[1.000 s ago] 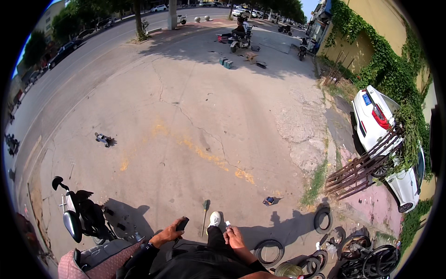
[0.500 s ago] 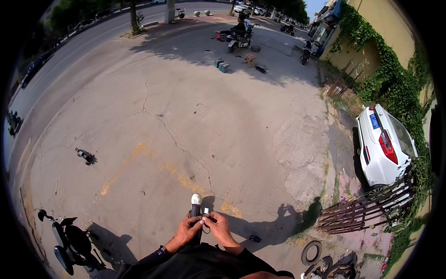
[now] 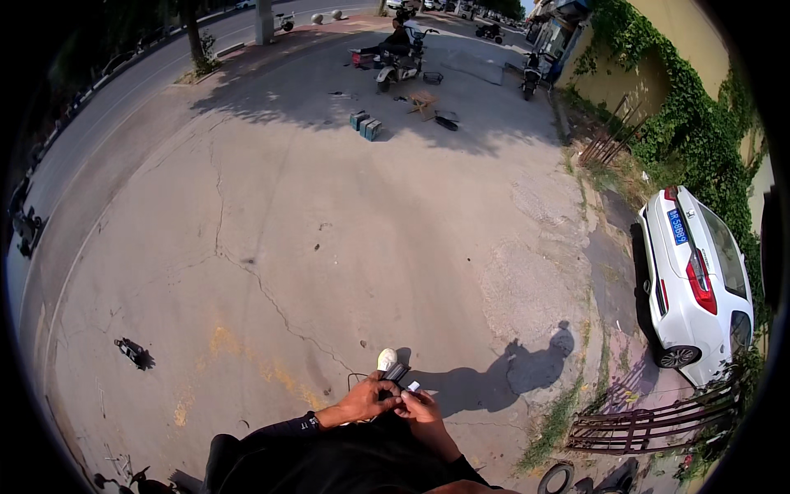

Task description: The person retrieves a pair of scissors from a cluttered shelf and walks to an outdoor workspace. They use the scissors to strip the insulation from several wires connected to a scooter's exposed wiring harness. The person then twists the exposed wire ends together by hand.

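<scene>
Both my hands meet in front of my body, low in the view. My left hand (image 3: 362, 402) is closed, with a loop of thin dark cable (image 3: 352, 379) standing out beside it. Fingertips of my right hand (image 3: 423, 414) pinch close to the left ones. A small white plug-like piece (image 3: 414, 385) sticks up from the right fingers; its lower part is hidden. Just beyond the hands lies a dark grey, ridged shape (image 3: 397, 372) that I cannot make out. A white shoe (image 3: 387, 359) shows past it on the pavement.
A white car (image 3: 687, 272) is parked at right beside a rusty metal grating (image 3: 654, 428). A tyre (image 3: 556, 477) lies at lower right. Farther off, a person sits by a scooter (image 3: 399, 70), near green-grey boxes (image 3: 366, 126) and a wooden stool (image 3: 424, 103). A small dark object (image 3: 132, 352) lies at left.
The view has turned and shifted, and my hands now sit farther right and slightly lower in it. The cable loop now shows beside my left hand. Both hands stay closed together.
</scene>
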